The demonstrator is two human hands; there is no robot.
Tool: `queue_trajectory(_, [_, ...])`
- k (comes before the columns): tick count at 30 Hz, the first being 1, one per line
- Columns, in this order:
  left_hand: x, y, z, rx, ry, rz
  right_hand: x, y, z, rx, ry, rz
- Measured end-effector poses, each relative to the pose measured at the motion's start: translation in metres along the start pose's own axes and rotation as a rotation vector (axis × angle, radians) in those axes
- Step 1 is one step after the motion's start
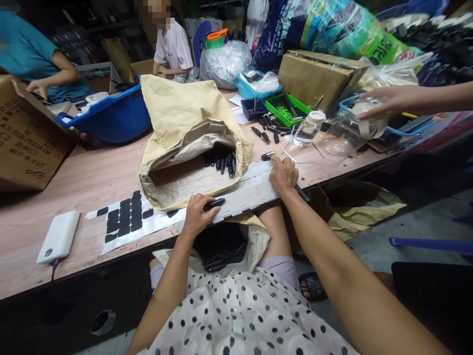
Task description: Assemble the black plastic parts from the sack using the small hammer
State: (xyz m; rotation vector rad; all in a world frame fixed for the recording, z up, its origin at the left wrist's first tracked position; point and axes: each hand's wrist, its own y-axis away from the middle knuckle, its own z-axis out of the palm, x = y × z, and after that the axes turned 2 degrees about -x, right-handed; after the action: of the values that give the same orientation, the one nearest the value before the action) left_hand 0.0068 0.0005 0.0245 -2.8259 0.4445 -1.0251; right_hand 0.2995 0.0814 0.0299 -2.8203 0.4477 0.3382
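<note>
My left hand (199, 213) is closed on a short black pen-shaped piece (214, 203), pinched between thumb and fingers above the near edge of a grey cardboard strip (246, 199). My right hand (284, 176) rests at the far end of that strip with its fingers curled. A black rod (302, 193) sticks out from under its palm. At its fingertips is a small black piece with a shiny tip (268, 156); whether they grip it I cannot make out. Beyond the strip, an open paper sack (192, 103) lies on its side, several black pen-shaped pieces (223, 161) inside it.
On the table (74, 180) lie a white power bank (59, 236) and a sheet of black stickers (123, 217). A green tray (288, 109), a clear bottle (308, 129) and loose black parts (271, 129) stand beyond. Another person's hand (380, 103) holds a clear jar. An open sack (221, 246) sits at my lap.
</note>
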Motion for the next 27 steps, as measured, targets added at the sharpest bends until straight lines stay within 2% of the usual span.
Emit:
queue_trajectory(3, [0.001,0.000,0.003,0.008,0.017,-0.026,-0.001,0.018,-0.014,0.042,-0.107,0.039])
queue_trajectory(6, [0.001,0.000,0.004,0.008,0.035,-0.032,-0.007,0.055,-0.026,0.131,-0.348,0.041])
queue_trajectory(9, [0.001,-0.001,0.003,-0.011,0.057,-0.030,-0.022,0.098,-0.033,0.052,-0.649,-0.107])
queue_trajectory(12, [0.001,-0.003,0.000,-0.032,0.079,-0.025,-0.043,0.131,-0.034,-0.046,-0.787,-0.324])
queue_trajectory(15, [0.001,-0.004,-0.002,-0.049,0.096,-0.009,-0.059,0.148,-0.032,-0.062,-0.766,-0.488])
queue_trajectory(18, [0.003,-0.005,-0.003,-0.055,0.104,0.006,-0.064,0.154,-0.027,-0.078,-0.637,-0.574])
queue_trajectory(21, [0.003,-0.005,-0.002,-0.047,0.120,0.017,-0.062,0.154,-0.023,-0.091,-0.549,-0.590])
queue_trajectory(27, [-0.001,-0.006,0.002,-0.019,0.127,0.038,-0.055,0.152,-0.022,-0.050,-0.561,-0.536])
